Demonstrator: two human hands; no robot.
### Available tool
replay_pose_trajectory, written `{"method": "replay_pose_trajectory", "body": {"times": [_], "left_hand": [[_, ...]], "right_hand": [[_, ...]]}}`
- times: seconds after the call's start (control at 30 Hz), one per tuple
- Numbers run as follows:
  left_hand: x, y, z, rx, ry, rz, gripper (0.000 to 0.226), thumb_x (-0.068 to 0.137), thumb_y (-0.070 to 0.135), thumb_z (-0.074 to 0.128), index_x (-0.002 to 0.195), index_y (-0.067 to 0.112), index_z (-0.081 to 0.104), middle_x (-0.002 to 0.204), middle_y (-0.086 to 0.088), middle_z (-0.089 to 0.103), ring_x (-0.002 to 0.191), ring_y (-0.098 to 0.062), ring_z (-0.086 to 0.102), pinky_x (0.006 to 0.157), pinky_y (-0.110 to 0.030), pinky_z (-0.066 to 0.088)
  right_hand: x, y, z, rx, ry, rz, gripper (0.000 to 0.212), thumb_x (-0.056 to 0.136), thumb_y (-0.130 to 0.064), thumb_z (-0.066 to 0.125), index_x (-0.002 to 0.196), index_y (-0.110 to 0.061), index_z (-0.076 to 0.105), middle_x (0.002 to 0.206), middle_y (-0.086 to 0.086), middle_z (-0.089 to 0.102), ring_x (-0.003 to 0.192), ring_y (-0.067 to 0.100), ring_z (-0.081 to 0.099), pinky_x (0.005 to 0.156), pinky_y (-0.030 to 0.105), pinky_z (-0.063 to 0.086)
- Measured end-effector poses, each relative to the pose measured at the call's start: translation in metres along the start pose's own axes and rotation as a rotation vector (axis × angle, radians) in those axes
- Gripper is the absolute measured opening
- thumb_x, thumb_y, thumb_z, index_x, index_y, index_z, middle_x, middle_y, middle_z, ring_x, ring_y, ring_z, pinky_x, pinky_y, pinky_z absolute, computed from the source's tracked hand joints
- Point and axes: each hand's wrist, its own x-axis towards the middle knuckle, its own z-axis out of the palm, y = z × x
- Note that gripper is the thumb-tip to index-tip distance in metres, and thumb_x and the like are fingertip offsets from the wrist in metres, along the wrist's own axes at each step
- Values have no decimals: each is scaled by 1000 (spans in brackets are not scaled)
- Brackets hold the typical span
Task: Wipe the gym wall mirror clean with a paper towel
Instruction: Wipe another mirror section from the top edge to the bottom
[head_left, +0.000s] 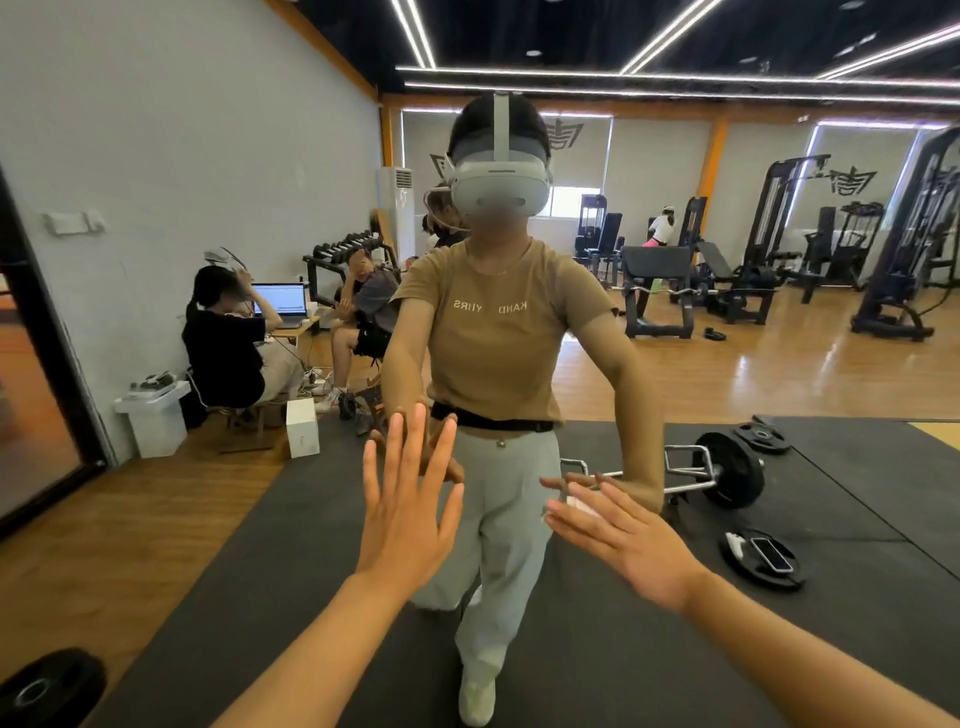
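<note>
- Pressing the paper towel (582, 500) flat under our right hand (628, 535), fingers straight, we kept it on the mirror (779, 364), low and right of centre.
- Our left hand (408, 509) lay spread wide against the glass, just beside, holding nothing.

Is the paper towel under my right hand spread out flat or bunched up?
Bunched up, as far as it shows. Only a small white wad of the paper towel peeks out beyond the straight fingers of the right hand, which presses it against the mirror.

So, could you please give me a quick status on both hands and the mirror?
Left hand flat on large gym wall mirror, fingers spread. Right hand pressing white paper towel to glass. Nothing in the way.
</note>
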Motion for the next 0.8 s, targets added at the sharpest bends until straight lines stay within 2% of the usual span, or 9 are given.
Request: {"method": "replay_pose_trajectory", "body": {"times": [0.07, 0.13, 0.2, 0.27, 0.4, 0.47, 0.6, 0.8], "left_hand": [[-5, -3, 2, 21, -6, -1, 70, 98, 42, 37, 160, 20, 15, 168, -14, 1, 155, -32, 2, 121, -55, 4], [-9, -5, 3, 31, -3, -10, 69, 98, 42, 36, 160, 20, 16, 168, -14, 2, 155, -31, 2, 120, -57, 5], [-10, -7, 2, 33, -5, -14, 69, 98, 42, 36, 160, 19, 16, 168, -14, 1, 155, -32, 2, 120, -57, 3], [-11, -8, 2, 32, -11, -6, 70, 98, 43, 35, 160, 20, 15, 168, -14, 0, 155, -32, 2, 120, -57, 2], [-11, -17, 4, 31, 3, 53, 70, 98, 42, 36, 161, 21, 13, 168, -12, -4, 155, -30, 0, 120, -57, 3], [-10, -19, 9, 22, 28, 70, 71, 99, 42, 37, 161, 21, 10, 168, -10, -8, 155, -29, -4, 121, -56, -1], [-10, -17, 21, -9, 86, 72, 70, 102, 43, 35, 161, 20, 6, 168, -10, -11, 154, -28, -9, 121, -53, -11], [-8, -28, 44, 55, 194, 131, 66, 105, 47, 23, 160, 22, -3, 167, -12, -6, 154, -30, -7, 122, -55, -8]], "right_hand": [[18, 20, -14, 53, 56, 46, 87, 83, 1, 42, 161, -18, 9, 168, -3, 5, 154, 24, 8, 126, 41, 5], [46, 42, -31, 92, 145, 175, 87, 84, 4, 51, 160, -18, 14, 168, -1, 7, 154, 27, 11, 125, 44, 9], [75, 61, -45, 112, 248, 306, 72, 92, 1, 55, 156, -13, 25, 166, 4, 14, 153, 32, 14, 124, 49, 13], [100, 73, -55, 153, 356, 456, 60, 96, -1, 55, 152, -10, 32, 162, 10, 21, 153, 31, 12, 124, 50, 11], [117, 68, -53, 230, 527, 637, 55, 98, 0, 51, 149, -11, 35, 158, 14, 24, 153, 29, 9, 123, 53, 10], [112, 56, -44, 227, 571, 662, 51, 98, -2, 50, 147, -10, 38, 157, 15, 26, 153, 27, 9, 123, 52, 10], [90, 23, -22, 217, 550, 622, 50, 98, -10, 50, 147, -10, 38, 157, 14, 29, 153, 28, 9, 124, 48, 9], [52, -28, 20, 122, 495, 532, 45, 99, -11, 51, 144, -9, 44, 155, 12, 33, 147, 41, 24, 122, 50, 15]]}}
